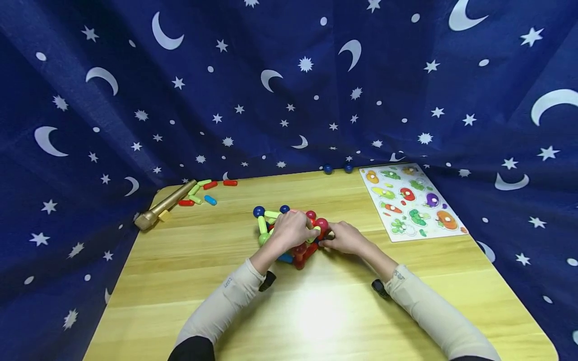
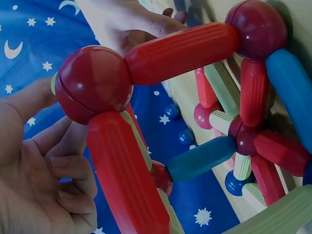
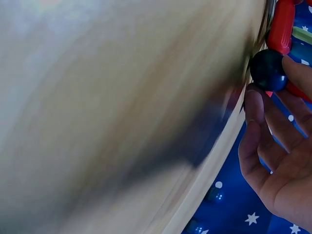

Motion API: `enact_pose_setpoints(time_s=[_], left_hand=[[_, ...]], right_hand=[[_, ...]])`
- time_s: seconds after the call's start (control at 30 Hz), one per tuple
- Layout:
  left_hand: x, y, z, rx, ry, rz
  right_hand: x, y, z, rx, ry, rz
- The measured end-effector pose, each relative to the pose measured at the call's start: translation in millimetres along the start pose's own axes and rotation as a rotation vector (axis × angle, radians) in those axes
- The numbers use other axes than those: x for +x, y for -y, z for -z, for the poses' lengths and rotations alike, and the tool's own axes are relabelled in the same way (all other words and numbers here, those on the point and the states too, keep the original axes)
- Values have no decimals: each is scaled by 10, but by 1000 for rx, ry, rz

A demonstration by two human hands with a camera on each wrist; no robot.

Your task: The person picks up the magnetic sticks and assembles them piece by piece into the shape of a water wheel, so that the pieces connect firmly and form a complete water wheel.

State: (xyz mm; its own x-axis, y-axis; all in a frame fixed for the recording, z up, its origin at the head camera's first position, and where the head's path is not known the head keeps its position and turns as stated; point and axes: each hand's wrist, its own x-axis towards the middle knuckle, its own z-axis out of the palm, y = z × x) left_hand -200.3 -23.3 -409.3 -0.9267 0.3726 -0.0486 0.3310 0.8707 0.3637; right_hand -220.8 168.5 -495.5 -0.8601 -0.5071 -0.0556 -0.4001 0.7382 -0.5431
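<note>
A framework of magnetic rods and balls stands mid-table, with red rods (image 2: 185,51), a blue rod (image 2: 202,158) and red balls (image 2: 95,85). Over its top, my left hand (image 1: 293,230) pinches a light green rod (image 1: 317,229) against a red ball; in the left wrist view most of that rod is hidden behind the ball. Low on the right side, my right hand (image 1: 345,238) holds a dark blue ball (image 3: 269,70) between thumb and fingers. That ball joins a red rod (image 3: 281,27) at the framework's base. A green ball (image 1: 264,238) sits at the left corner.
Loose rods (image 1: 210,200) in red, green and blue lie at the back left beside a gold microphone-shaped toy (image 1: 167,203). Two dark blue balls (image 1: 327,169) rest at the back edge. A vegetable puzzle board (image 1: 413,203) lies at the right, before a starry curtain (image 1: 289,90).
</note>
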Motion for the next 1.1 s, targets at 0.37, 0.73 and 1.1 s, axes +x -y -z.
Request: enact_pose_setpoints(time_s=[0.37,0.73,1.1], left_hand=[[23,50,-32,-2,-29,-16],[3,63,-97,61,-53,18],[-140,727,122,-335,-253,167]], right_hand=[[10,-9,4,14,-2,-31],[15,-27,-23,26,6,-31],[36,-7,-20,1,9,-1]])
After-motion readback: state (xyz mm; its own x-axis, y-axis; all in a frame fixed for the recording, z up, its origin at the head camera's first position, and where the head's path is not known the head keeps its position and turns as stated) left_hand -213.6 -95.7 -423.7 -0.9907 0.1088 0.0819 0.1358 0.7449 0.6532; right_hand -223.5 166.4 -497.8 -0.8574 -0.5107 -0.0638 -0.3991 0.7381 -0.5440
